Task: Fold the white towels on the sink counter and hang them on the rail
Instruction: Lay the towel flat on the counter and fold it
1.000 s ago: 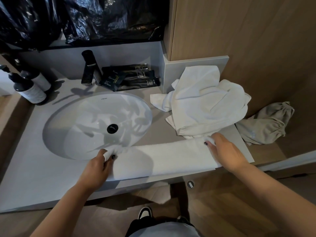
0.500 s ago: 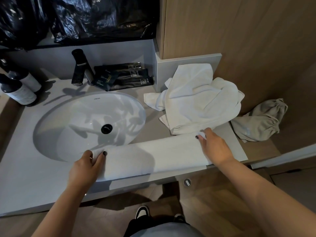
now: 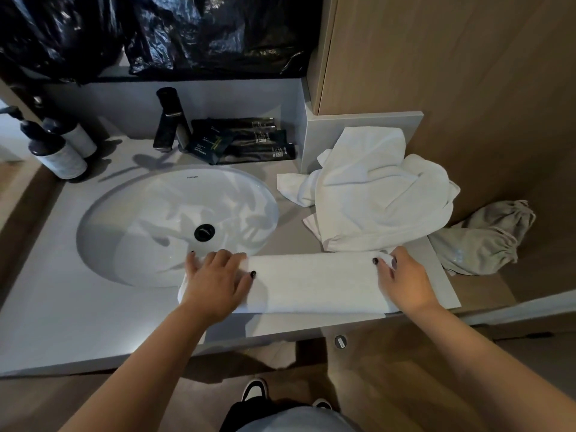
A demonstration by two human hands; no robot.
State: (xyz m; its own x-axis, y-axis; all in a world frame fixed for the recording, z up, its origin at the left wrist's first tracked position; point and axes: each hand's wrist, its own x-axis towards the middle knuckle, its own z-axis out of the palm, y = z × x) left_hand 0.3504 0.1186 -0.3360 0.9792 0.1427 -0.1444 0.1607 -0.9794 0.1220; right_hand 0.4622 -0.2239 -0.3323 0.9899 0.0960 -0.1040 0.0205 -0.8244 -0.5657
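A white towel, folded into a long narrow strip, lies along the front of the grey sink counter. My left hand lies flat on its left end with fingers spread, partly over the basin's rim. My right hand pinches the strip's far right corner between thumb and fingers. A crumpled pile of white towels sits behind the strip, at the counter's right end against the wall. No rail is in view.
The oval white basin with a black drain takes up the counter's middle. Behind it stand a black faucet, black sachets and two pump bottles. A beige drawstring bag lies on the wooden ledge to the right.
My left hand let go of its pinched corner and now lies flat on the towel's left end. The right hand keeps its pinch on the right corner.
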